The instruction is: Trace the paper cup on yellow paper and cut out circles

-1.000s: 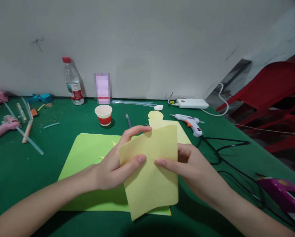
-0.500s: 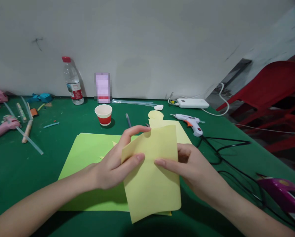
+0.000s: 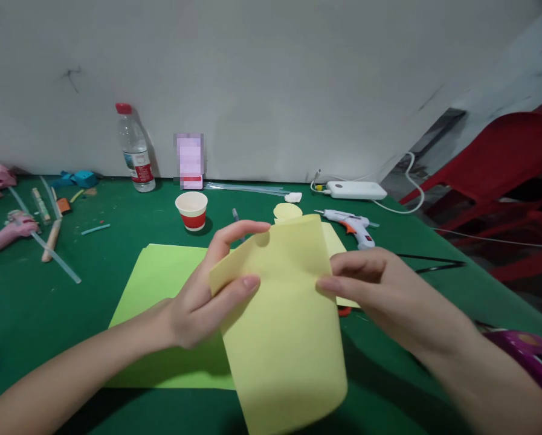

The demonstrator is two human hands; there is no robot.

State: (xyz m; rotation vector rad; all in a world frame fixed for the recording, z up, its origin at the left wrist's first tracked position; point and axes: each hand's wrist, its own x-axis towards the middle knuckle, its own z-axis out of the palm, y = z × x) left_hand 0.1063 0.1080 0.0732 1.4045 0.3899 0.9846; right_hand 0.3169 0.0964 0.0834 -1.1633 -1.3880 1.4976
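Between both hands a pale yellow sheet of paper (image 3: 289, 326) is held up, its lower part curving. My left hand (image 3: 207, 287) grips its left side, thumb on the near face and fingers behind or along the upper edge. At the right edge, my right hand (image 3: 374, 284) pinches the paper between thumb and fingers. Green paper (image 3: 162, 284) lies flat on the table below my left arm. Behind the held sheet, more pale yellow paper (image 3: 287, 211) with a rounded end is partly hidden.
A white glue gun (image 3: 352, 223) lies beyond my right hand. Farther back stand a paper cup (image 3: 191, 211), a water bottle (image 3: 135, 151) and a blurred phone-like item (image 3: 190, 160). A white power strip (image 3: 356, 190) is at the back right, a purple object (image 3: 524, 356) at the right.
My right hand has slid rightward to the sheet's right edge. The sheet has come lower and nearer, and looks wider. My left hand has shifted slightly left, still gripping it.
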